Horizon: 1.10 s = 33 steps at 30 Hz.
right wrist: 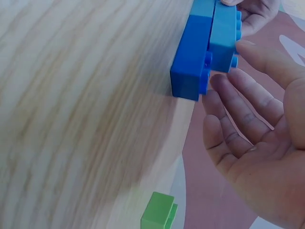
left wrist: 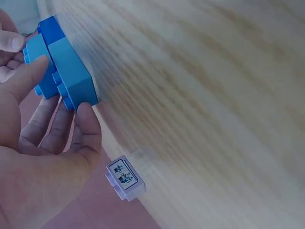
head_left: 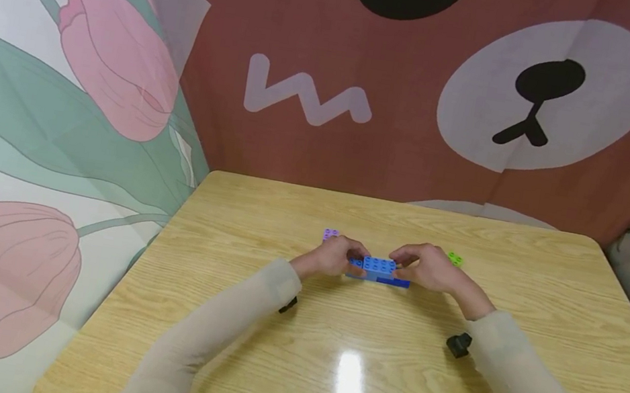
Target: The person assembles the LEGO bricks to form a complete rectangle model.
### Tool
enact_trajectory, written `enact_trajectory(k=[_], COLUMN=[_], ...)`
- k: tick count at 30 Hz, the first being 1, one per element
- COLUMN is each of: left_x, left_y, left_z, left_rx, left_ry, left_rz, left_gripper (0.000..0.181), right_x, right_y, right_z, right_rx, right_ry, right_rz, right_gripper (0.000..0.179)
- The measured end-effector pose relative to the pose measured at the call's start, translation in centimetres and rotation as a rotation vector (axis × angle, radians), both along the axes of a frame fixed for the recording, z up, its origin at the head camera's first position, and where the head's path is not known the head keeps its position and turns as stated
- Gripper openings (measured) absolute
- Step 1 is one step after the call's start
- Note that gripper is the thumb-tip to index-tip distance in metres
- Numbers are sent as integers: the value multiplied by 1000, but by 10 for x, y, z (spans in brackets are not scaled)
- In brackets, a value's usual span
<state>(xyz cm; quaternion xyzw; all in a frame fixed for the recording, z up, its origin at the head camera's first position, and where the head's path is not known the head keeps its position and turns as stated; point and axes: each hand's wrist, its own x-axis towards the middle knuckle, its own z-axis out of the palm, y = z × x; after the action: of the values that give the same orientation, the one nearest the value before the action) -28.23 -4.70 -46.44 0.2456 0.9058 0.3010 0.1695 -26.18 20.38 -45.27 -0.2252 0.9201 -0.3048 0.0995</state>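
Note:
A light blue brick (head_left: 380, 265) with two rows of studs sits on a low row made of a second light blue brick (left wrist: 74, 71) and a dark blue brick (right wrist: 190, 59). My left hand (head_left: 335, 256) is at the left end, its thumb across the upper brick's front and its fingers behind, pinching it. One left fingertip also touches the lower light blue brick's end. Around the right end is my right hand (head_left: 429, 268), thumb tip at the upper brick's studded edge. Its other fingers curve loosely behind the dark blue brick, partly hidden.
A purple brick (head_left: 330, 233) lies behind the left hand, its printed side showing in the left wrist view. Behind the right hand is a green brick (head_left: 455, 259). The wooden table (head_left: 277, 367) reaches back to a printed cloth (head_left: 298, 146).

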Motion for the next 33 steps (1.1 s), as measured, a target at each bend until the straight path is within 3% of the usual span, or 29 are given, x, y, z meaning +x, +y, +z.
enact_trajectory(k=[7,16,33], left_x=[-1,-1,1], left_y=[-1,-1,0], left_z=[-2,-3,-5], left_rx=[5,-4,-21], left_ry=[10,-35,-5], left_rz=[-4,3,1], left_gripper=[37,40,41], right_x=[1,2,0], right_y=[8,17,44], right_z=[5,10,15], right_rx=[-10,-16,19], right_ry=[-1,39,110], right_rz=[-29,-76,-150], right_gripper=[38,39,37])
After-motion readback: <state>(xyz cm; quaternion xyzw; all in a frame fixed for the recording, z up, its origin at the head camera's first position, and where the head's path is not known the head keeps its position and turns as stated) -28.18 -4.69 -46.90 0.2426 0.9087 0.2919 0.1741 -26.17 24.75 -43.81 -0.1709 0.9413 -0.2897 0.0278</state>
